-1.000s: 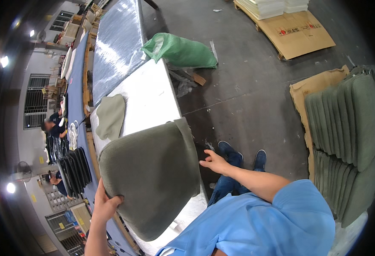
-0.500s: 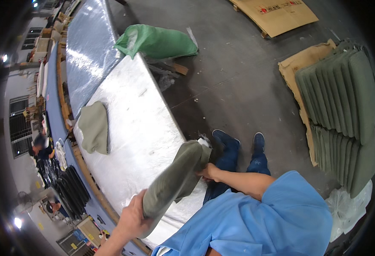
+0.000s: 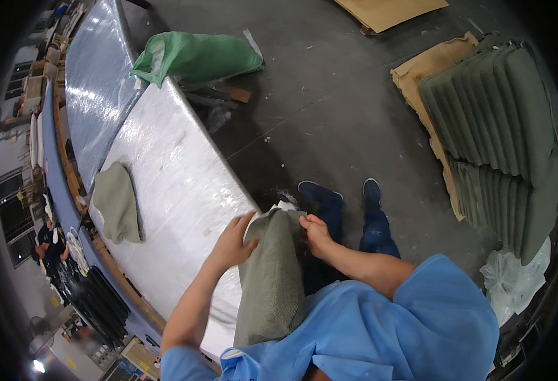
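Observation:
A grey-green fabric cushion [image 3: 271, 286] lies against my front, over the edge of the plastic-covered table. White material [image 3: 284, 206] shows at its far end, where the cover seems to be open. My right hand [image 3: 317, 235] pinches the cover's edge at that end, on the right side. On the opposite side is my left hand [image 3: 233, 242], fingers and thumb apart beside the cover's left edge. Whether its fingertips touch the fabric is hard to tell. Farther left, a loose grey-green fabric piece [image 3: 116, 203] rests on the table [image 3: 177, 165].
A green sack [image 3: 203, 57] sits at the table's far corner. Stacked grey-green cushions [image 3: 482, 120] stand on cardboard [image 3: 412, 82] at right, with clear plastic bags [image 3: 513, 279] nearby. Beyond the table run a blue-topped bench [image 3: 57, 159] and black stacked items [image 3: 98, 301]; another person [image 3: 52, 247] is there.
The cushion has swung from a slant to nearly upright in view, against my body. My left hand has left its near end and moved up to the far end. My right hand still grips there.

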